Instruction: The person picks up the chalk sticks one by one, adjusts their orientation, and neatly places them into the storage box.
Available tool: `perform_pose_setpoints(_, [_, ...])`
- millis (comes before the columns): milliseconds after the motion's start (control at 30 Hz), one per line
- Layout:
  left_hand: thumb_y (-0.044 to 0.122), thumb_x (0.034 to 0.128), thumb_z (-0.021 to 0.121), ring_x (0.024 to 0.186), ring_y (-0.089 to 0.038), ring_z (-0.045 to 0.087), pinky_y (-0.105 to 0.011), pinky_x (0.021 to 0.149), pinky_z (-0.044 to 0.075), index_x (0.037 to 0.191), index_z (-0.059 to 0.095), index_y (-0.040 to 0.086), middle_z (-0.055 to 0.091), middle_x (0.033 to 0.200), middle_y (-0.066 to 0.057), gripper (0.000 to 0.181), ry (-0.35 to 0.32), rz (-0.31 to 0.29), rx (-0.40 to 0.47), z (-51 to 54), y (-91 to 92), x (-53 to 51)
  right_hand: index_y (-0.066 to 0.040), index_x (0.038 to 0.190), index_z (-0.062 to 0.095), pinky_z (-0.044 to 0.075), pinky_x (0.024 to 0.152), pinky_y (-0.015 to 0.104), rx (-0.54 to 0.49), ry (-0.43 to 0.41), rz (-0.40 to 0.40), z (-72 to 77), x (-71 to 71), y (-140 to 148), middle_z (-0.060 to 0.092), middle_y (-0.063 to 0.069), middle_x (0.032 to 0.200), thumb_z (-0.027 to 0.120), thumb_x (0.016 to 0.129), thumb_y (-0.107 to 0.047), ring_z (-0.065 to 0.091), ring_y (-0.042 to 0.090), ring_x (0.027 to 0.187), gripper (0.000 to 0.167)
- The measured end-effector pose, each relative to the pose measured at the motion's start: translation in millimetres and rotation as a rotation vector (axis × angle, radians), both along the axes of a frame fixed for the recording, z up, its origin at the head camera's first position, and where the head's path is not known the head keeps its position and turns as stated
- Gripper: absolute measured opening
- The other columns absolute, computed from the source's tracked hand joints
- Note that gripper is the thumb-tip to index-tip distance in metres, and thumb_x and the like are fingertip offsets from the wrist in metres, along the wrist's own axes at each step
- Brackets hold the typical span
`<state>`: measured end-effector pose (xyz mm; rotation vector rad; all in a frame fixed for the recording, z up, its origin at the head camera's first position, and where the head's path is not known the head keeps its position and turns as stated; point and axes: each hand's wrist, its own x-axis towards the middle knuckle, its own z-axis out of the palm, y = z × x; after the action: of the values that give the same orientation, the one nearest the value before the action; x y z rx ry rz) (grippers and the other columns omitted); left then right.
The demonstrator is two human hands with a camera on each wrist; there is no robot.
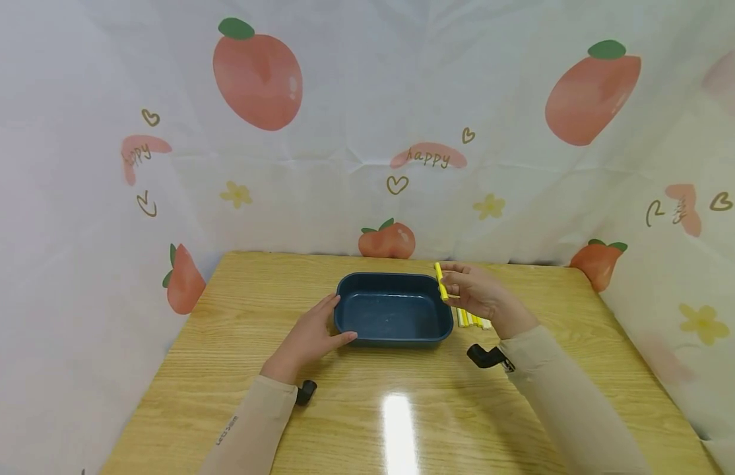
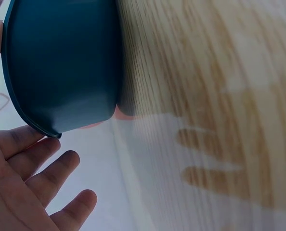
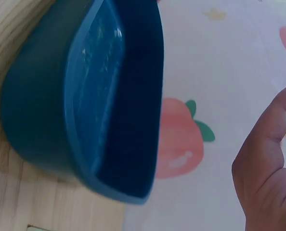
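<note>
A dark blue rectangular basin [image 1: 391,342] with rounded corners stands on the wooden table, and its inside looks bare. My left hand [image 1: 308,333] rests against its left end, thumb at the near rim. In the left wrist view the fingers [image 2: 54,175] are spread and mostly straight, with the foremost touching the rim. Above the basin's right end, my right hand [image 1: 476,290] pinches a short yellow stick [image 1: 441,282] between thumb and fingers. A row of yellow and white sticks [image 1: 474,320] lies beneath that hand, partly hidden by it.
The wooden table [image 1: 344,422] has a bright light reflection near its front. A white fabric backdrop [image 1: 332,198] with printed fruit encloses the back and both sides. Black wrist mounts [image 1: 485,356] stick out from both sleeves.
</note>
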<state>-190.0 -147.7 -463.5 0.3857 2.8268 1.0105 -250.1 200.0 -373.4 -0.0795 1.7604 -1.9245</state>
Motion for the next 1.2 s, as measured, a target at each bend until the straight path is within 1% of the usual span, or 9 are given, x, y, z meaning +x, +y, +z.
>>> perform_pose_setpoints(133, [0.051,0.0874,0.074,0.148,-0.033,0.027,-0.052,0.116,0.032,0.159,0.027,0.008,0.023,0.165,-0.008,0.096,-0.004,-0.001,0.004,1.2,0.4,0.2,0.002,0.156,0.017,0.053,0.071,0.026,0.010,-0.025,0.008,2.6,-4.3,-11,0.051,-0.002,0.083,0.051,0.100,-0.003,0.050,0.008,0.067,0.066])
perform_pose_setpoints(233, [0.052,0.0874,0.074,0.148,-0.033,0.027,-0.052,0.116,0.032,0.159,0.027,0.008,0.023,0.165,-0.008,0.096,-0.007,0.002,0.002,1.7,0.5,0.1,0.001,0.151,0.024,0.054,0.072,0.027,0.007,-0.053,0.017,4.3,-8.9,-19,0.050,-0.001,0.085,0.051,0.100,-0.003,0.050,0.009,0.066,0.058])
perform_pose_setpoints(367, [0.051,0.0875,0.074,0.149,-0.033,0.027,-0.052,0.116,0.032,0.159,0.027,0.008,0.023,0.165,-0.008,0.096,-0.011,0.005,0.002,2.2,1.1,0.3,-0.005,0.128,0.043,0.056,0.071,0.027,0.012,-0.090,0.035,6.7,-16.6,-31,0.050,0.001,0.085,0.051,0.100,-0.002,0.052,0.011,0.067,0.029])
perform_pose_setpoints(433, [0.050,0.0875,0.075,0.149,-0.033,0.027,-0.052,0.116,0.031,0.159,0.027,0.008,0.023,0.165,-0.008,0.096,-0.009,0.004,0.007,2.3,1.5,0.5,-0.008,0.116,0.047,0.056,0.070,0.027,0.021,-0.104,0.046,8.0,-21.0,-36,0.051,0.001,0.084,0.051,0.100,-0.002,0.054,0.012,0.067,0.018])
perform_pose_setpoints(500, [0.051,0.0874,0.074,0.149,-0.033,0.027,-0.052,0.116,0.031,0.159,0.026,0.008,0.023,0.165,-0.008,0.096,-0.009,0.005,0.008,2.3,1.6,0.9,-0.010,0.109,0.048,0.056,0.069,0.027,0.024,-0.116,0.068,9.0,-25.6,-41,0.051,0.002,0.084,0.049,0.101,-0.001,0.054,0.013,0.068,0.012])
perform_pose_setpoints(700, [0.053,0.0870,0.074,0.148,-0.034,0.028,-0.053,0.116,0.032,0.159,0.027,0.008,0.023,0.165,-0.009,0.097,0.000,0.003,0.005,1.5,2.9,1.7,-0.011,0.109,0.046,0.055,0.068,0.026,0.058,-0.145,0.157,10.8,-38.2,-59,0.046,0.003,0.088,0.047,0.102,-0.001,0.045,0.015,0.068,0.013])
perform_pose_setpoints(767, [0.052,0.0873,0.074,0.148,-0.034,0.028,-0.053,0.116,0.032,0.159,0.027,0.008,0.023,0.165,-0.009,0.096,-0.005,0.006,0.006,1.0,3.3,1.4,-0.011,0.110,0.045,0.055,0.067,0.026,0.082,-0.149,0.179,9.5,-42.1,-66,0.046,0.004,0.092,0.048,0.102,-0.001,0.046,0.015,0.071,0.013])
perform_pose_setpoints(933, [0.048,0.0879,0.075,0.148,-0.033,0.028,-0.052,0.116,0.031,0.159,0.027,0.008,0.024,0.165,-0.008,0.094,-0.014,0.017,0.016,0.3,4.4,0.6,-0.009,0.105,0.048,0.055,0.066,0.027,0.124,-0.159,0.186,0.5,-51.9,-82,0.050,0.008,0.098,0.050,0.101,0.001,0.053,0.020,0.078,0.011])
perform_pose_setpoints(1200, [0.051,0.0877,0.074,0.149,-0.032,0.027,-0.053,0.116,0.031,0.159,0.027,0.009,0.024,0.165,-0.007,0.095,-0.011,0.018,0.009,0.4,4.0,0.9,-0.008,0.097,0.049,0.057,0.072,0.031,0.204,-0.218,0.182,-13.4,-64.5,-102,0.049,0.011,0.099,0.056,0.098,0.002,0.051,0.023,0.083,0.012])
